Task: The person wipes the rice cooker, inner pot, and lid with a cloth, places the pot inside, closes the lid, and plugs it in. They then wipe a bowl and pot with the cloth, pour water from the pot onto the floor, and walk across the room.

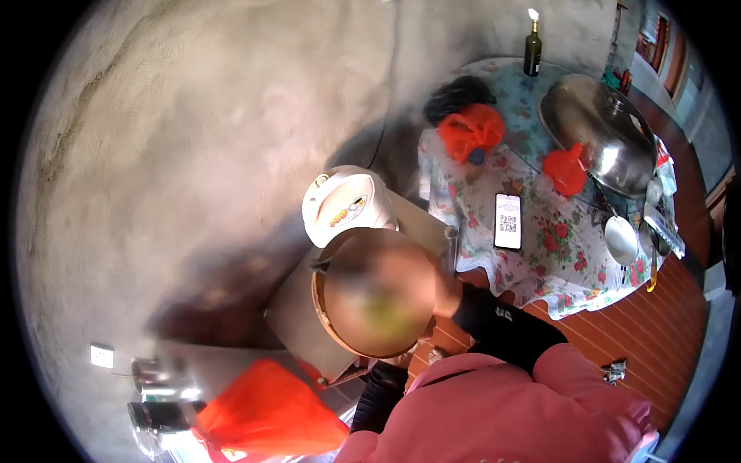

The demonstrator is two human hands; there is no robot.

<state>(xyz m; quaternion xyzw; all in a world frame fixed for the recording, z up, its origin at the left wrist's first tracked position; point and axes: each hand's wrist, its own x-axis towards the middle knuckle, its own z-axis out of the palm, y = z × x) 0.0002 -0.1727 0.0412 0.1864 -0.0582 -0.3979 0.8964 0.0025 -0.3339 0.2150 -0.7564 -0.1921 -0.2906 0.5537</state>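
Note:
A round, shallow brown vessel with a rim (pixel 318 307) is in the middle of the head view, in front of me. Its inside is heavily blurred, with a yellow-green patch in it; the kind of vessel and its contents cannot be made out. My left hand (pixel 403 358) is at the near edge, holding the vessel from below, its fingers mostly hidden. From the right, my right hand (pixel 445 296) reaches over the rim into the blurred area, and its fingers are smeared. Just beyond the vessel stands a cream-coloured rice cooker-like appliance (pixel 349 202) with a printed lid.
A round table with a floral cloth (pixel 532 270) bears a phone (pixel 507 221), a red bag (pixel 472 127), a large metal lid or basin (pixel 610 131), a ladle (pixel 620 241) and a dark bottle (pixel 532 50). Lower left are an orange-red cloth (pixel 270 413) and metal pots (pixel 158 417).

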